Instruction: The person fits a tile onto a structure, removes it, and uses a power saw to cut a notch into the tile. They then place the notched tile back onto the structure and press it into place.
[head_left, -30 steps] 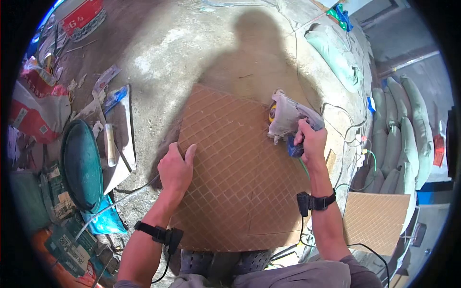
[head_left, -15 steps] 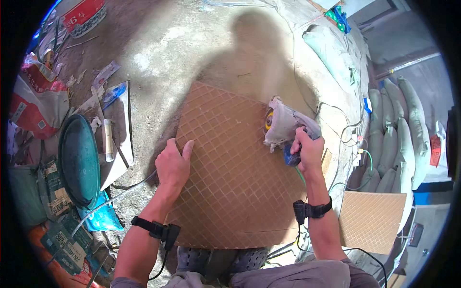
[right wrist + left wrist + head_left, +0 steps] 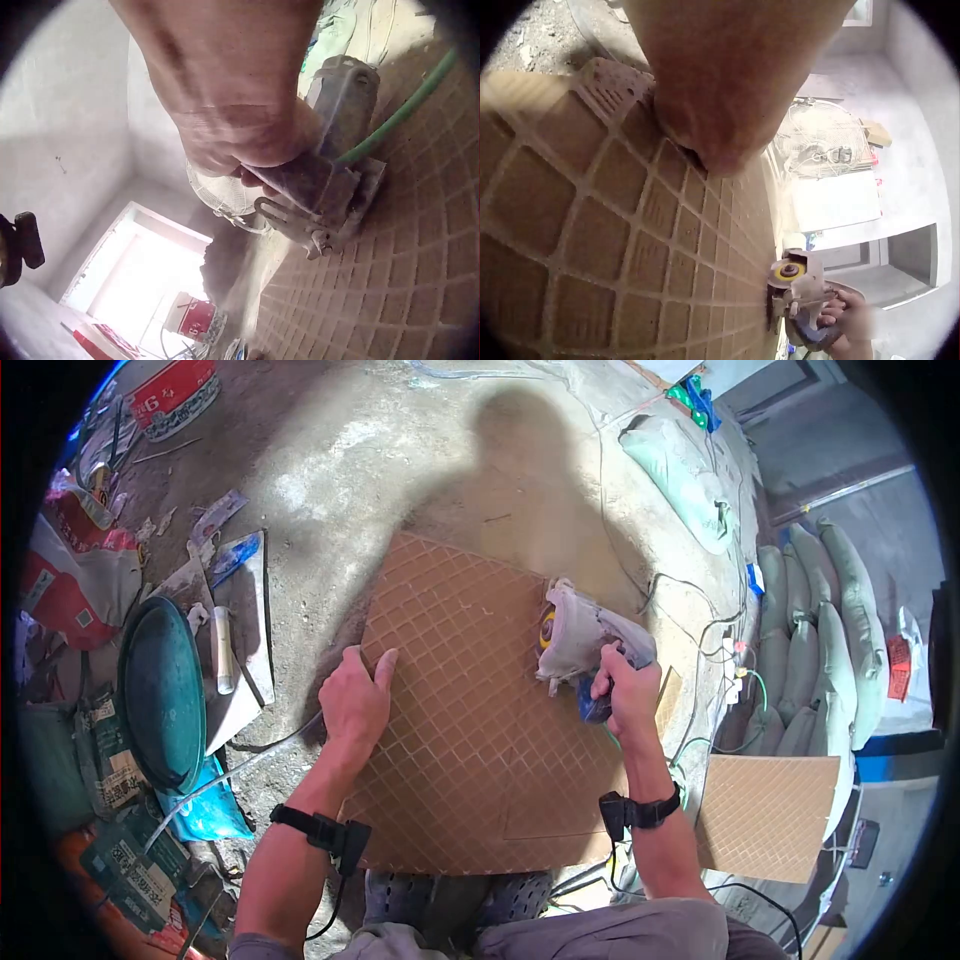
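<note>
Tile [image 3: 450, 710], brown and crossed by a diamond grid of paler lines, lies in front of a person on a concrete floor [image 3: 335, 490], seen from the head camera, its near edge just above a pair of shoes [image 3: 390, 895]. The left hand [image 3: 355, 705] grips its left edge, thumb on the patterned face. At the upper right edge, the right hand [image 3: 632, 695] grasps the handle of a power cutter [image 3: 580, 632] with a blue body and a pale, dusty guard. Thin straight lines mark off a corner near the lower right. A second patterned tile [image 3: 768, 815] lies at right, below stacked sacks [image 3: 835, 630]; a green oval basin [image 3: 162, 695] sits at left.

Seen from the left wrist, square cells spread across the dusty surface, some with fine ribbing. The left hand is at the edge, its fingertips hidden; across the surface, the cutter's yellow-centered disc [image 3: 788, 271] shows at the far edge.

From the right wrist, the right hand is wrapped around the cutter's scuffed body, above a slotted metal bracket [image 3: 289, 225]. A green hose or cord [image 3: 405, 109] runs beside it, over the gridded surface.
</note>
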Demonstrator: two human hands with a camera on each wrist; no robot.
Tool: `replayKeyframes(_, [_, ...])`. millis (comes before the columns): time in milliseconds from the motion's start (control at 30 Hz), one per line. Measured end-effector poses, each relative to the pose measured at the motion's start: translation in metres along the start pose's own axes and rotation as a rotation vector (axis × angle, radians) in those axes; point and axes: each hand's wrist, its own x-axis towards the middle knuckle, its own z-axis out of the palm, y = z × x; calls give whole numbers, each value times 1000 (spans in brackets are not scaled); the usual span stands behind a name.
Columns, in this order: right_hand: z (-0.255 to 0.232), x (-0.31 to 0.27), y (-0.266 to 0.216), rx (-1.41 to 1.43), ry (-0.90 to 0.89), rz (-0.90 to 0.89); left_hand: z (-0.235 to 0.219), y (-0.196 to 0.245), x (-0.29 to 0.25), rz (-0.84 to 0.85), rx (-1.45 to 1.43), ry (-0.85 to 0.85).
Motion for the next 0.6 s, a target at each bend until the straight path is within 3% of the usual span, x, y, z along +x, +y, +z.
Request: replayKeyframes(600, [-8, -41, 7, 16, 5, 28, -1, 0, -1, -2, -22, -4])
